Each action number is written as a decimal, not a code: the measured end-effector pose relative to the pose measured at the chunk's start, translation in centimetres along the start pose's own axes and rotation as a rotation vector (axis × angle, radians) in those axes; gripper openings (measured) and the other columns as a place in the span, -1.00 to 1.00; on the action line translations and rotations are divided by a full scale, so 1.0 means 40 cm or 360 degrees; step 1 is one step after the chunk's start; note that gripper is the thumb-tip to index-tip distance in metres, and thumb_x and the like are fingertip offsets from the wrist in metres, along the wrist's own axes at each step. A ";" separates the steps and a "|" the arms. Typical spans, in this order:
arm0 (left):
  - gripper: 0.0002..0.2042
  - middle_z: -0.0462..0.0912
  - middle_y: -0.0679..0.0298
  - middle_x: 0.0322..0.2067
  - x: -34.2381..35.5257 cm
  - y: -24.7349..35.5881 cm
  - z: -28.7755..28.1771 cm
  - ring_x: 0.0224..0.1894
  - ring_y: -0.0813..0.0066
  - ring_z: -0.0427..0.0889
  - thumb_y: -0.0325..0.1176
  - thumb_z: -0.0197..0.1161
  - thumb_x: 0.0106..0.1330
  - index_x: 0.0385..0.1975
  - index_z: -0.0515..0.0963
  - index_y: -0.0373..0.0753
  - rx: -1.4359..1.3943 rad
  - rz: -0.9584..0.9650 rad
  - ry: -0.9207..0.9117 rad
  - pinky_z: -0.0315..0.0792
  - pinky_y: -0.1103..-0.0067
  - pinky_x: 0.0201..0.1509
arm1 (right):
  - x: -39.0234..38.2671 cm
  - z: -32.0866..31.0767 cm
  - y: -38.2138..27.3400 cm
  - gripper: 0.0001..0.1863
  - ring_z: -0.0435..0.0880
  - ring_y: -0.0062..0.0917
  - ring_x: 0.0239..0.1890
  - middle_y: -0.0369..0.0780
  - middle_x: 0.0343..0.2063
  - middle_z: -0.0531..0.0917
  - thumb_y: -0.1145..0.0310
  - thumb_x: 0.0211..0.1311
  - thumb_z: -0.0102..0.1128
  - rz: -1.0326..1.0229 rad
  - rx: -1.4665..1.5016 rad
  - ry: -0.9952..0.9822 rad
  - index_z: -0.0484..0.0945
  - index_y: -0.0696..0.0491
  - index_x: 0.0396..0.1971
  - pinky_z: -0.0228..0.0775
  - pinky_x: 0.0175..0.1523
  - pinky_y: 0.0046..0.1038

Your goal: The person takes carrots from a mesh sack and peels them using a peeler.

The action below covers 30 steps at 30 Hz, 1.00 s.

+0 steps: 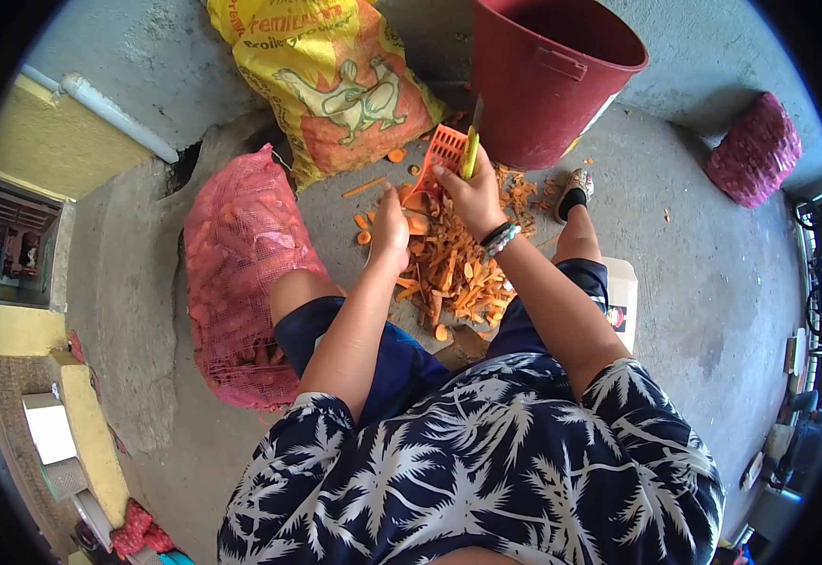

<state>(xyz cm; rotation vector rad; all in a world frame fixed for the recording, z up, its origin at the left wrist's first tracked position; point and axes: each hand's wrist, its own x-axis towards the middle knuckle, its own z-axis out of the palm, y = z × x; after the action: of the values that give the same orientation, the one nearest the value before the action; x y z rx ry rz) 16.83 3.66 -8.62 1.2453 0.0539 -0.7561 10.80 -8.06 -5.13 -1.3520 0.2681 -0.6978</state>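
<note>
My right hand (467,198) is closed on a yellow-handled tool (470,151), its working end unclear, beside an orange perforated plastic piece (446,146). My left hand (390,226) is lower and left, thumb raised, fingers curved at the lower edge of that piece; what they hold is hidden. Under both hands a loose pile of orange peelings and cut carrot pieces (463,282) lies on the concrete floor. A pink mesh sack of orange roots (237,226) lies by my left leg.
A yellow printed sack (336,113) and a tall red bucket (533,104) stand ahead against the grey wall (698,56). A purple mesh sack (750,155) sits at the right wall. A pale flat item (623,287) is beside my right thigh. A pipe (119,118) runs along the left.
</note>
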 end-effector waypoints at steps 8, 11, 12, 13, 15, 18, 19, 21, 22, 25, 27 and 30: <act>-0.48 0.50 0.27 -0.41 -0.066 0.032 -0.006 -0.39 0.45 0.54 0.16 -0.12 0.24 -0.21 0.36 -0.25 0.0063 -0.0318 -0.0346 0.46 0.52 -0.37 | 0.135 -0.188 0.014 -0.67 0.52 -0.62 -0.38 -0.25 -0.36 0.53 0.52 0.06 0.15 -0.0006 -0.0174 0.0656 0.27 0.13 -0.18 0.42 -0.36 -0.60; -0.51 0.51 0.23 -0.43 -0.046 0.038 0.010 -0.37 0.40 0.54 0.13 -0.19 0.29 -0.22 0.36 -0.24 -0.0176 -0.0264 -0.0363 0.45 0.49 -0.34 | 0.057 -0.127 0.001 -0.66 0.50 -0.64 -0.46 -0.23 -0.36 0.51 0.52 0.07 0.13 -0.0052 -0.0055 0.0679 0.25 0.14 -0.16 0.39 -0.45 -0.66; -0.51 0.51 0.23 -0.43 -0.033 0.028 -0.008 -0.37 0.40 0.54 0.13 -0.19 0.29 -0.22 0.36 -0.24 -0.0183 -0.0256 -0.0338 0.45 0.49 -0.34 | 0.004 -0.055 -0.046 -0.65 0.51 -0.64 -0.43 -0.22 -0.35 0.51 0.52 0.07 0.13 0.0130 -0.0010 0.0616 0.24 0.13 -0.14 0.40 -0.45 -0.67; -0.52 0.51 0.21 -0.41 -0.019 0.009 -0.007 -0.35 0.37 0.53 0.10 -0.23 0.31 -0.21 0.35 -0.25 -0.0309 -0.0225 -0.0277 0.44 0.46 -0.30 | -0.028 -0.040 -0.016 -0.64 0.53 -0.63 -0.39 -0.22 -0.34 0.51 0.52 0.07 0.12 -0.0035 -0.0002 0.0585 0.23 0.12 -0.14 0.42 -0.40 -0.65; -0.56 0.49 0.18 -0.37 -0.018 -0.001 0.004 -0.32 0.31 0.50 0.02 -0.33 0.36 -0.22 0.34 -0.24 -0.0409 -0.0174 -0.0095 0.41 0.39 -0.20 | -0.088 0.002 -0.012 -0.66 0.53 -0.61 -0.34 -0.21 -0.34 0.52 0.51 0.08 0.12 0.0009 -0.0096 0.0531 0.24 0.13 -0.16 0.42 -0.31 -0.60; -0.56 0.48 0.17 -0.35 -0.009 -0.013 0.008 -0.35 0.34 0.49 0.01 -0.38 0.37 -0.22 0.32 -0.25 -0.0555 -0.0143 -0.0074 0.40 0.40 -0.24 | -0.118 0.033 -0.004 -0.68 0.52 -0.61 -0.33 -0.21 -0.35 0.53 0.52 0.08 0.11 -0.0062 -0.0222 0.0576 0.25 0.13 -0.18 0.41 -0.29 -0.58; -0.56 0.48 0.17 -0.35 -0.011 -0.014 0.016 -0.35 0.34 0.49 0.01 -0.38 0.37 -0.22 0.32 -0.25 -0.0559 -0.0143 -0.0079 0.40 0.40 -0.24 | -0.120 0.032 0.002 -0.70 0.52 -0.61 -0.33 -0.22 -0.35 0.53 0.52 0.08 0.11 -0.0152 -0.0383 0.0624 0.26 0.14 -0.19 0.41 -0.29 -0.59; -0.54 0.49 0.18 -0.35 -0.017 -0.013 0.025 -0.34 0.36 0.49 0.00 -0.40 0.38 -0.23 0.34 -0.26 -0.0501 -0.0127 0.0100 0.40 0.40 -0.26 | -0.118 0.027 0.011 -0.70 0.52 -0.61 -0.33 -0.22 -0.35 0.53 0.53 0.08 0.10 -0.0201 -0.0396 0.0604 0.26 0.14 -0.19 0.41 -0.29 -0.58; -0.54 0.49 0.18 -0.35 -0.020 -0.012 0.024 -0.34 0.36 0.49 0.00 -0.40 0.38 -0.23 0.34 -0.26 -0.0505 -0.0124 0.0101 0.40 0.40 -0.26 | -0.115 0.032 0.005 -0.71 0.52 -0.61 -0.34 -0.23 -0.35 0.53 0.55 0.08 0.10 -0.0246 -0.0403 0.0583 0.26 0.14 -0.19 0.41 -0.29 -0.57; -0.54 0.50 0.18 -0.36 -0.032 -0.008 0.018 -0.38 0.38 0.50 -0.01 -0.39 0.38 -0.25 0.36 -0.28 -0.0374 -0.0166 0.0029 0.41 0.41 -0.30 | -0.092 0.023 -0.025 -0.67 0.53 -0.59 -0.34 -0.23 -0.33 0.53 0.56 0.08 0.10 -0.0041 -0.0141 0.0396 0.27 0.14 -0.15 0.42 -0.29 -0.58; -0.54 0.51 0.19 -0.40 -0.039 -0.008 0.018 -0.45 0.40 0.51 0.01 -0.33 0.37 -0.29 0.39 -0.27 -0.0114 -0.0178 -0.0052 0.43 0.44 -0.37 | -0.053 0.000 -0.020 -0.65 0.53 -0.58 -0.34 -0.22 -0.32 0.53 0.56 0.08 0.11 0.0136 0.0019 0.0259 0.27 0.13 -0.13 0.42 -0.29 -0.58; -0.54 0.52 0.18 -0.41 -0.037 -0.012 -0.007 -0.47 0.40 0.52 0.03 -0.27 0.35 -0.25 0.39 -0.27 -0.0072 -0.0236 -0.0366 0.44 0.46 -0.42 | 0.041 -0.065 0.016 -0.63 0.53 -0.58 -0.35 -0.22 -0.32 0.53 0.55 0.07 0.13 0.0189 -0.0030 0.0286 0.26 0.13 -0.12 0.44 -0.34 -0.60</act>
<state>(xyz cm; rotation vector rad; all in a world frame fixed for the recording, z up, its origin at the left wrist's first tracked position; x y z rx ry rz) 15.54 4.58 -8.50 1.1127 -0.0249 -1.0174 10.81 -11.07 -5.98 -1.2812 0.4961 -0.7190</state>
